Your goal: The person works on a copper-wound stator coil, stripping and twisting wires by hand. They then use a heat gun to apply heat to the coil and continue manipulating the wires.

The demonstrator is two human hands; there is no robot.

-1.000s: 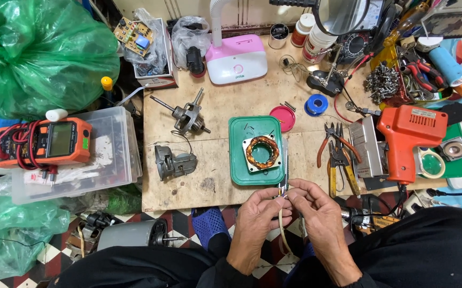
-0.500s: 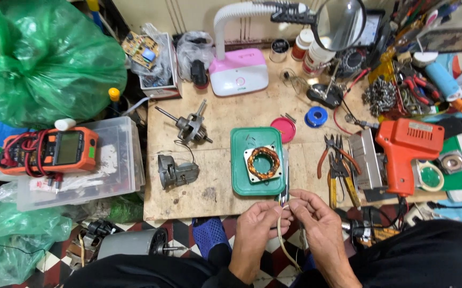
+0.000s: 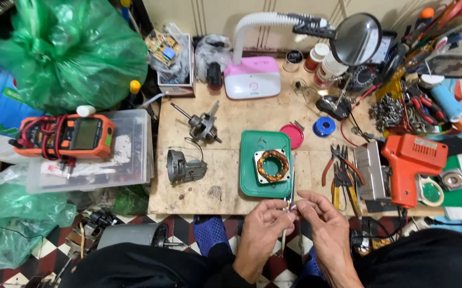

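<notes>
Thin pale wires (image 3: pixel 288 213), pinched between the fingertips of both hands just off the bench's near edge: left hand (image 3: pixel 260 226) closed in a fingertip pinch on them, right hand (image 3: pixel 324 226) likewise, thumb and forefinger meeting the left's at the same spot. One strand hangs down between the wrists, the rest runs up to the stator (image 3: pixel 272 165) in the green tray (image 3: pixel 249 184). Judgement: wires are light, limp, springy at the ends and easy to kink or snap at the winding (so hold close to the tips, no pull toward the body). Stator is likely dense, but the tray could slide on the wood. Room: open bench (image 3: pixel 225 189) left of the tray, up to the motor housing (image 3: pixel 184 166); right side is tight, with pliers (image 3: pixel 338 170) just beside the right hand and the orange gun (image 3: pixel 409 160) beyond. Bench edge lies directly under the fingertips.
</notes>
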